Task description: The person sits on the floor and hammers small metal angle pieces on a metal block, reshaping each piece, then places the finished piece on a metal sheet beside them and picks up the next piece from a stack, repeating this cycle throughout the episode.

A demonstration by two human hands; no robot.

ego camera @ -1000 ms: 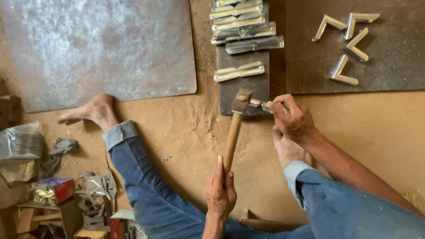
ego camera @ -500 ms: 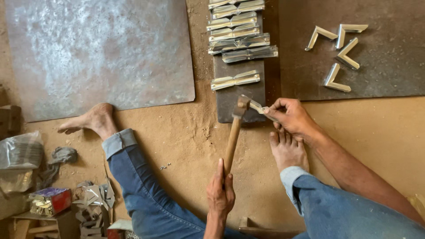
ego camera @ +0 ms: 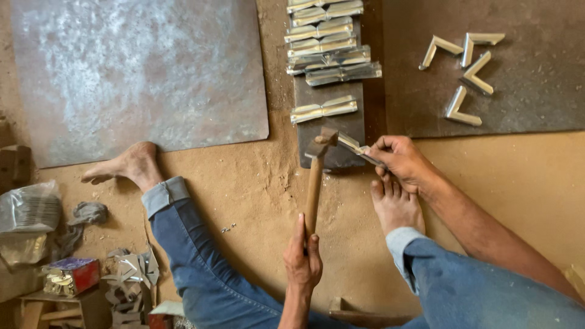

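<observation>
Lowered, wooden-handled hammer [ego camera: 315, 176] meets shiny folded strip [ego camera: 356, 146].

- The hammer [ego camera: 317, 167] head rests on the metal strip [ego camera: 353, 146], which lies on the narrow block [ego camera: 329, 122].
- Folded strips [ego camera: 329, 42] lie further up on it.
- Bent corner pieces [ego camera: 466, 67] lie right.

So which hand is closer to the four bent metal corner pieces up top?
Right. The right hand sits just below-left of the corner pieces, pinching a metal strip; the left hand grips the hammer handle far lower.
</observation>
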